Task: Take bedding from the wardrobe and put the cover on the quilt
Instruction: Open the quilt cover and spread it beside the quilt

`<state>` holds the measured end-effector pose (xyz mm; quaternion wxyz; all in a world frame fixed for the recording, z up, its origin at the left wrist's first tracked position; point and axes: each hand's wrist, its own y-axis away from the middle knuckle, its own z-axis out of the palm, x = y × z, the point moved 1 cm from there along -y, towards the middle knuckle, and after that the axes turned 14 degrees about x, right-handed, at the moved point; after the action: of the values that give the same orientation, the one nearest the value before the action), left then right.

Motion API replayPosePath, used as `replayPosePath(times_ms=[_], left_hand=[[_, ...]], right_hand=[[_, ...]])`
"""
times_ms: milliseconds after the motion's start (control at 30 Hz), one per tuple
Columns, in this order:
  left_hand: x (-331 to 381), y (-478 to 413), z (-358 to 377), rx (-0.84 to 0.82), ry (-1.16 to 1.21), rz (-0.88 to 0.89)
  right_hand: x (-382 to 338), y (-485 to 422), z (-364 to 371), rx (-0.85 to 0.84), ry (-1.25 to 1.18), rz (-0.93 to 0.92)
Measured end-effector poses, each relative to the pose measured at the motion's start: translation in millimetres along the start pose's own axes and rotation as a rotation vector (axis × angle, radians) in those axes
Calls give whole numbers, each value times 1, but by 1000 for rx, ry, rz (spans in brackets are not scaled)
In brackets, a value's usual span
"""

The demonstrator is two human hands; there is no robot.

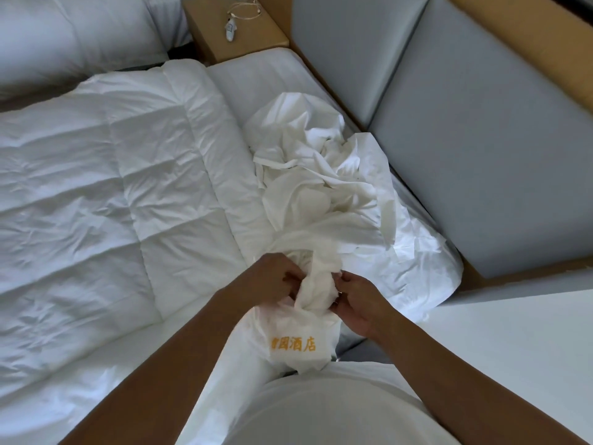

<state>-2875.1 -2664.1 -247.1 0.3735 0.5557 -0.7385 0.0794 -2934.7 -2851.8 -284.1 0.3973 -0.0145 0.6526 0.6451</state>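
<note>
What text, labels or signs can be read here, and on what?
"酒店": orange stitched characters on the crumpled white fabric quilt cover, just below where the left hand and right hand grip it. Two characters precede it; the second looks like "园", the first is partly folded under.
Square mark on the small white gadget on the tan bedside table: too small to read.

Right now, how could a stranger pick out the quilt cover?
Find the grey padded headboard. Beside it lies the quilt cover, a crumpled heap held by the left hand and right hand. Unlike the flat stitched quilt alongside, it bears orange embroidered characters.
</note>
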Motion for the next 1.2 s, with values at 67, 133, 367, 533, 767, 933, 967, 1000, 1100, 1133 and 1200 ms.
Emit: replayPosePath(times_ms=[67, 133, 367, 533, 767, 933, 967, 1000, 1100, 1133, 1200], left_hand=[[6, -10, -7, 107, 269, -126], [16, -15, -3, 130, 224, -66], [16, -15, 16, 116, 344, -142], [19, -14, 18, 259, 503, -248], [14, -27, -6, 234, 982, -540], [14, -24, 1, 213, 930, -508], [14, -24, 3, 222, 898, -491], [15, -24, 4, 234, 865, -472], [15, -24, 7, 276, 755, -409], [16, -23, 9, 291, 708, -383], [20, -20, 14, 325, 581, -307]], right_hand=[[-1, 1, 1, -16, 37, -5], [-3, 4, 4, -23, 64, -13], [-9, 7, 6, -62, -34, 25], [-7, 9, 4, -199, -92, 15], [11, 2, -5, 30, 182, -54], [1, 2, -9, 121, 761, -302], [-7, -1, -10, 172, 735, -351], [-17, -2, -12, 214, 578, -319], [-28, -1, -13, 88, 134, 43], [-28, 2, -9, 13, 141, 111], [-24, 6, 1, -90, 140, 147]])
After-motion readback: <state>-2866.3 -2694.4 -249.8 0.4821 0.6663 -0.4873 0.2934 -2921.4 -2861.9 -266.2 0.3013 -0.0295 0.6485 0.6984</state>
